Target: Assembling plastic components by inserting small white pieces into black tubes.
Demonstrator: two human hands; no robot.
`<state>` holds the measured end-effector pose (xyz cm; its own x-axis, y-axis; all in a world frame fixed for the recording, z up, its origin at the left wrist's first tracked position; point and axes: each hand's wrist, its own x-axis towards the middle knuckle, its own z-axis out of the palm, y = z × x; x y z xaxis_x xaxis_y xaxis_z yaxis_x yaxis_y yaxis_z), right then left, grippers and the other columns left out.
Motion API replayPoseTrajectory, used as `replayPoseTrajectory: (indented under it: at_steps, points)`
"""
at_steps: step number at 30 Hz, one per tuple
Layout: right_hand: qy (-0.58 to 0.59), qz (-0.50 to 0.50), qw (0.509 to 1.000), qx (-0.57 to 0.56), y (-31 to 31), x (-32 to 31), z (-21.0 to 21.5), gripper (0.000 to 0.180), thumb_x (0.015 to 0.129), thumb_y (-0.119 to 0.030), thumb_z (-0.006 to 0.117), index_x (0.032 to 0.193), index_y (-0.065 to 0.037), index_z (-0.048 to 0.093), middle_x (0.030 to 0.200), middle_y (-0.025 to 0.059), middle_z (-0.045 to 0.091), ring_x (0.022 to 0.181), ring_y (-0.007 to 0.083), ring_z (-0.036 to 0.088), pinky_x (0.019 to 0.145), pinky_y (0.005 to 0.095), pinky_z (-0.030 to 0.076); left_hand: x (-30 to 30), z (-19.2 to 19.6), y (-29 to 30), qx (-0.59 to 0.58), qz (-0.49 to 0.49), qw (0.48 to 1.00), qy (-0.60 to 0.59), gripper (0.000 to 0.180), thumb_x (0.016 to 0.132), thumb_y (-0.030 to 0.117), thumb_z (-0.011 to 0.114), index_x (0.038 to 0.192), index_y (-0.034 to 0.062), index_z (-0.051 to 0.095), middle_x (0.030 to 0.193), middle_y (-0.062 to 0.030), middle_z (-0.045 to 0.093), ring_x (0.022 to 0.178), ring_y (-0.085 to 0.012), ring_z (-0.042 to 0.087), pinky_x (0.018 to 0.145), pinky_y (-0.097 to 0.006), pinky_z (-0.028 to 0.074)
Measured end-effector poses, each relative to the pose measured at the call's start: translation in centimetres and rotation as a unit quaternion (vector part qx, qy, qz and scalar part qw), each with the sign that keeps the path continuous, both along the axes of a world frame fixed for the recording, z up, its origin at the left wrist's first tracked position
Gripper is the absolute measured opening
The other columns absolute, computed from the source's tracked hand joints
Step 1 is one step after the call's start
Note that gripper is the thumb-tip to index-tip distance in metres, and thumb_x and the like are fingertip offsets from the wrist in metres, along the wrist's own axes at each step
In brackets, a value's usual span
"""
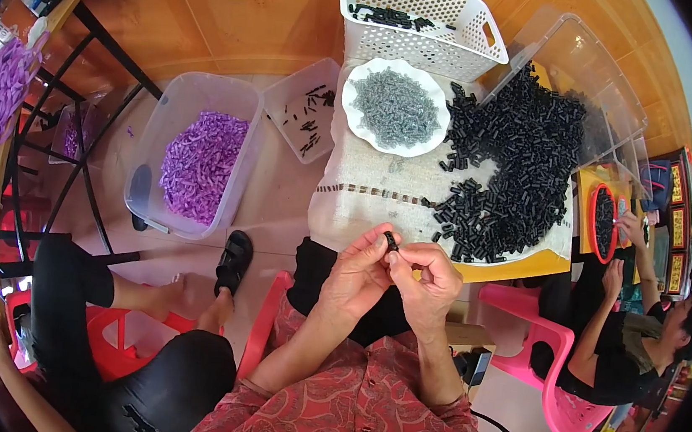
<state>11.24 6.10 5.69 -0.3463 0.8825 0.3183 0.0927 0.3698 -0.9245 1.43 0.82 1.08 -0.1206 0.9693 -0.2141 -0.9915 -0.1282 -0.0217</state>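
One small black tubular piece [391, 241], apparently plastic: on the person's side of the white scalloped dish [408, 150], long axis slanting roughly dishward; left hand [357, 272] and right hand [429, 285] both pinching it, equally near.

A yellow table [517, 269] under a pale cloth [354, 219] carries a white scalloped plate [350, 101] of grey pieces [395, 109], a loose heap of black pieces [530, 151], a white perforated basket [414, 50] and a clear plastic bin [623, 106] tipped sideways.
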Motion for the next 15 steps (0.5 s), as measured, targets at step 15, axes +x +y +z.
replayPoseTrajectory:
  at_steps: [15]
  points:
    - [-0.027,-0.018,0.999,0.034,-0.04,-0.29,0.57,0.014,0.076,0.005,0.077,0.085,-0.001,0.068,0.083,0.0084,0.070,0.068,0.0094,0.064,0.057,0.0224,0.050,0.00,0.85,-0.25,-0.026,0.035,0.997,0.063,0.024,0.095,0.004,0.062,0.118,0.0023,0.064,0.107,-0.0098,0.069,0.097,-0.0168,0.065,0.092,-0.033,0.053]
